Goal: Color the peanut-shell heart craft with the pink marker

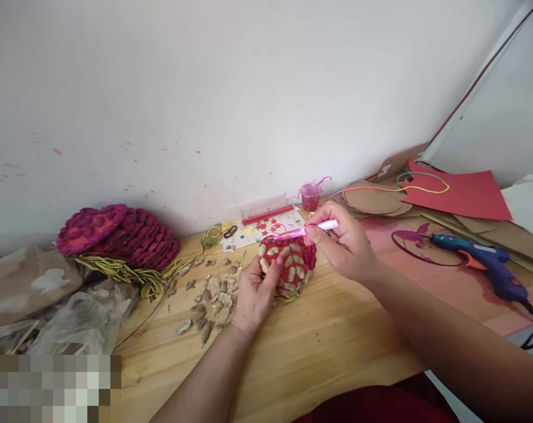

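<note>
A round red disc (286,274) covered with glued-on peanut shells is held up over the table by my left hand (258,294), its thumb pressed on the front. Some shells along the disc's upper and right edge are wet with magenta paint; the others are still tan. My right hand (343,244) pinches the white handle of a paintbrush (293,233), whose magenta-stained end touches the disc's top edge. Behind the disc stands a small clear cup (311,197) of magenta paint. Loose peanut shells (220,296) lie on the table left of my left hand.
Magenta-painted shell discs (121,235) with yellow-green cords are stacked at the left, by plastic bags (90,311). A star-covered sheet (262,229) lies near the wall. On the right are a blue glue gun (491,264), cardboard discs (376,198) and red paper (464,191).
</note>
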### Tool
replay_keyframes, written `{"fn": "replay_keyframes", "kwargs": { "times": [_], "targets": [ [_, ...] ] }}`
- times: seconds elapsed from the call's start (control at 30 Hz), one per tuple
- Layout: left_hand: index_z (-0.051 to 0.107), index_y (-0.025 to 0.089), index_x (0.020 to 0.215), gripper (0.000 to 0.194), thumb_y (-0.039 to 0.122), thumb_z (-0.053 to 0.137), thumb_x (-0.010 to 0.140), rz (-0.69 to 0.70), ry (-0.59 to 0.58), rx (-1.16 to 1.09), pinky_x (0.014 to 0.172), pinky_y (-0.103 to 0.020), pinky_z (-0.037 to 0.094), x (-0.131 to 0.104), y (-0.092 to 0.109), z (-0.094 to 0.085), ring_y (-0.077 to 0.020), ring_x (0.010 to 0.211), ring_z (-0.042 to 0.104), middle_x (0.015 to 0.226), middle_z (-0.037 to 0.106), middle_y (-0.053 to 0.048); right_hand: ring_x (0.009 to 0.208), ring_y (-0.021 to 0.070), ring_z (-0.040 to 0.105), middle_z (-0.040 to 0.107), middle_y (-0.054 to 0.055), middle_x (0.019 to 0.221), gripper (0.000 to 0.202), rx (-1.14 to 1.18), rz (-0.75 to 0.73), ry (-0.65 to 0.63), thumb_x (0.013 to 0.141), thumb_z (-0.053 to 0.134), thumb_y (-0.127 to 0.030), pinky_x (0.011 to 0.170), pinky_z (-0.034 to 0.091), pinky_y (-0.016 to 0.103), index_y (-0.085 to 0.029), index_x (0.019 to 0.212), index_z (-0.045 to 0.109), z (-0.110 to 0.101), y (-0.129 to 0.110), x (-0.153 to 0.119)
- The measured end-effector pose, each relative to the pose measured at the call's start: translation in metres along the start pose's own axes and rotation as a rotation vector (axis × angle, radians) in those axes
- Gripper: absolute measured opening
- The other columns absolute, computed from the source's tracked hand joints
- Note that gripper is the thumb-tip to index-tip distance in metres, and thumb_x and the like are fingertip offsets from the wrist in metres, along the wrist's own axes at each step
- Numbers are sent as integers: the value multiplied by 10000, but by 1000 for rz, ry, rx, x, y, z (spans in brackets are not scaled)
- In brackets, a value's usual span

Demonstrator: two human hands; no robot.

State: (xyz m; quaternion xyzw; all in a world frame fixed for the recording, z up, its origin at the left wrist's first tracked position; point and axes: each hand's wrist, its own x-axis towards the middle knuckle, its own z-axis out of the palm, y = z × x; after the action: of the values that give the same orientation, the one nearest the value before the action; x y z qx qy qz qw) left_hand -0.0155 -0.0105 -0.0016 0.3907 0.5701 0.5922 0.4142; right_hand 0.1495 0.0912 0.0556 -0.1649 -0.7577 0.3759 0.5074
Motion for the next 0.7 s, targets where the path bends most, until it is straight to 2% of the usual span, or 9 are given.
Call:
{"fn": "replay_keyframes", "kwargs": {
  "times": [0.23, 0.4, 0.5, 0.57, 0.7],
  "targets": [
    [741, 169, 1094, 427, 548, 672, 911, 140, -4, 168, 646, -254, 575, 3, -5, -3, -156, 699, 667, 886, 774, -40, 675, 121, 597, 636, 1, 816, 49, -149, -88, -32, 991, 606, -226, 599, 441, 256, -215, 950, 582, 1, -4, 0],
    [730, 154, 1005, 408, 547, 653, 920, 168, 41, 241, 632, -250, 535, 3, -2, -5, -162, 696, 644, 835, 756, -36, 717, 145, 614, 635, 8, 825, 52, -145, -80, -12, 989, 614, -240, 667, 470, 289, -219, 949, 587, -2, -3, -1],
    [734, 153, 985, 380, 520, 651, 930, 211, 18, 268, 703, -258, 531, 2, -2, -6, -175, 763, 653, 854, 754, -40, 720, 149, 612, 657, 18, 852, 26, -150, -111, -35, 984, 616, -239, 667, 473, 294, -221, 978, 598, 0, -6, -1],
    [734, 155, 977, 376, 518, 641, 938, 213, 18, 270, 696, -256, 522, 3, -1, -6, -173, 757, 647, 850, 749, -37, 738, 155, 614, 673, 32, 889, 18, -180, -130, -52, 983, 611, -237, 669, 474, 298, -221, 987, 605, 1, -8, -1],
    [740, 163, 1009, 370, 513, 643, 940, 215, 32, 261, 724, -256, 526, 3, -1, -5, -183, 799, 667, 878, 762, -39, 754, 161, 610, 666, 39, 909, 27, -182, -77, -44, 987, 610, -245, 669, 472, 301, -221, 998, 612, -2, -6, 0]
  ]
}}
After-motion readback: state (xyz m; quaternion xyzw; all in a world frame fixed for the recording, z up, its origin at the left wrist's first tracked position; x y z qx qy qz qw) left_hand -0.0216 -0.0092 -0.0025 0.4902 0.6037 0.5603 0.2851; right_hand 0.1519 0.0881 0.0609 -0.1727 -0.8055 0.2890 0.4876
